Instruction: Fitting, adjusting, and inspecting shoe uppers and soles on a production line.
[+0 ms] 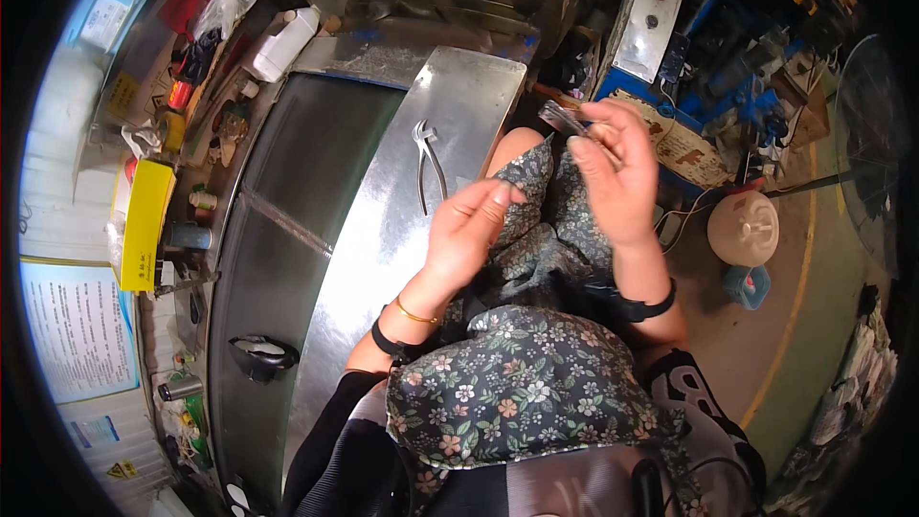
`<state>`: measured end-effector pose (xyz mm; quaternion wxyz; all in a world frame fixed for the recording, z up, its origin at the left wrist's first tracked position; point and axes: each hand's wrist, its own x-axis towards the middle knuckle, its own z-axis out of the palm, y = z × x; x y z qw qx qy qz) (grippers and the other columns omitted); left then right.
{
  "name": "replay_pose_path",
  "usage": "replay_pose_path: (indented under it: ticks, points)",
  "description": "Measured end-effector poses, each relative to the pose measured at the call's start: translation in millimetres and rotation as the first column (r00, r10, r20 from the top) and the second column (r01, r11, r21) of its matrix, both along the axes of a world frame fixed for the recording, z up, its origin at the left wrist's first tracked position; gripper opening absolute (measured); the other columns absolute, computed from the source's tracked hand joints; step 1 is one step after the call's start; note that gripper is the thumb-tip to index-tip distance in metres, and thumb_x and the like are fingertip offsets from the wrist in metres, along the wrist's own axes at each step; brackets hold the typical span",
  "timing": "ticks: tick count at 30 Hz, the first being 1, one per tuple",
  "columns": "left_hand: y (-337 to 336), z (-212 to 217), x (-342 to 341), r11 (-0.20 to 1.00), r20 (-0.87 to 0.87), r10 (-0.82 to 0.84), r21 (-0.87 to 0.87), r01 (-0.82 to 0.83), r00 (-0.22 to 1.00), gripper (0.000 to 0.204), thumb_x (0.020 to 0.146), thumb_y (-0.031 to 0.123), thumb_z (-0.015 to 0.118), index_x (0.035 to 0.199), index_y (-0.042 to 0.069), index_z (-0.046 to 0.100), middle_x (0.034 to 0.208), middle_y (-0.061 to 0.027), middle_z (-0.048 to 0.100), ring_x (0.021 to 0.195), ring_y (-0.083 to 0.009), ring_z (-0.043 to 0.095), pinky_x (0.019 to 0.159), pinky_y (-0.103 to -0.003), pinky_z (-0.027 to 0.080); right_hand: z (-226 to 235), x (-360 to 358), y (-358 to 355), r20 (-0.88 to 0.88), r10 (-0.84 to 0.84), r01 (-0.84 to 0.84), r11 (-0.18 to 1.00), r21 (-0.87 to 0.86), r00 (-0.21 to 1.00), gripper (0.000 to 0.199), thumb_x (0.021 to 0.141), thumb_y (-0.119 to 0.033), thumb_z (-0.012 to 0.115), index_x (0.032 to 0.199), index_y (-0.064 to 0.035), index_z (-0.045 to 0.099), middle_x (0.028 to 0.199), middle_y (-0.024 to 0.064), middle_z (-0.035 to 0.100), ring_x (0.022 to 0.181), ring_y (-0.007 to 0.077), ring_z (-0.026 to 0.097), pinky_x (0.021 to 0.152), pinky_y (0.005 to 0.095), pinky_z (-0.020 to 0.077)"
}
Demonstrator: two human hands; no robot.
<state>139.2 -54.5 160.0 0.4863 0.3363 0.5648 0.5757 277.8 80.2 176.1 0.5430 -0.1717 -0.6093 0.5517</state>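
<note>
My right hand [617, 168] is raised over my lap, its fingers closed around a small shiny metal piece [563, 122]. That piece looks dark and narrow, and its exact kind cannot be made out. Lower and to the left, my left hand [469, 228] has thumb and forefinger pinched together. Whatever lies in that pinch, if anything, is too small to tell. The two hands are apart. A pair of pliers [427, 158] with dark handles lies on the metal table [373, 239], just beyond my left hand. A floral apron [517, 388] covers my lap.
Left of the table runs a dark conveyor belt [297, 163] carrying a glossy black part [262, 356]. Past it, a shelf holds a yellow box [145, 225] and a white bottle [284, 44]. A button panel [657, 10] stands at the far right, and a beige lidded container [744, 229] nearer.
</note>
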Motion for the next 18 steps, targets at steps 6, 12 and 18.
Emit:
replay_pose_path:
  ticks: [6, 12, 18]
  points:
    - [-4, -5, -8, 0.950, -0.374, 0.117, 0.312, 0.006, 0.920, 0.020, 0.099, 0.015, 0.054, 0.096, -0.001, 0.066, 0.081, 0.0008, 0.061, 0.068, -0.0066, 0.051, 0.058, -0.023, 0.041, 26, 30, 1, 0.346, 0.268, -0.349, 0.916, 0.198, 0.899, 0.033, 0.079, -0.001, 0.076, 0.109, -0.0007, 0.063, 0.107, 0.0047, 0.053, 0.077, 0.0082, 0.052, 0.069, 0.0230, 0.0459]
    - [-11, 32, 0, 0.970, -0.733, 0.200, 0.241, -0.027, 0.650, 0.007, 0.090, 0.006, 0.059, 0.092, 0.002, 0.065, 0.076, -0.0133, 0.062, 0.069, -0.0311, 0.061, 0.064, -0.036, 0.048, 47, 36, 1, 0.473, 0.159, -0.365, 0.847, 0.385, 0.867, 0.041, 0.075, -0.007, 0.079, 0.112, -0.0039, 0.064, 0.105, 0.0054, 0.054, 0.074, 0.0118, 0.051, 0.068, 0.0249, 0.0465]
    - [-12, 42, -2, 0.941, -0.874, 0.250, 0.321, 0.107, 0.417, 0.011, 0.079, -0.001, 0.062, 0.091, 0.001, 0.062, 0.071, -0.0124, 0.058, 0.067, -0.0330, 0.060, 0.060, -0.040, 0.047, 64, 37, 0, 0.553, 0.054, -0.410, 0.731, 0.545, 0.831, 0.042, 0.075, -0.012, 0.078, 0.112, -0.0017, 0.061, 0.104, 0.0105, 0.054, 0.088, 0.0251, 0.058, 0.076, 0.0343, 0.0499]
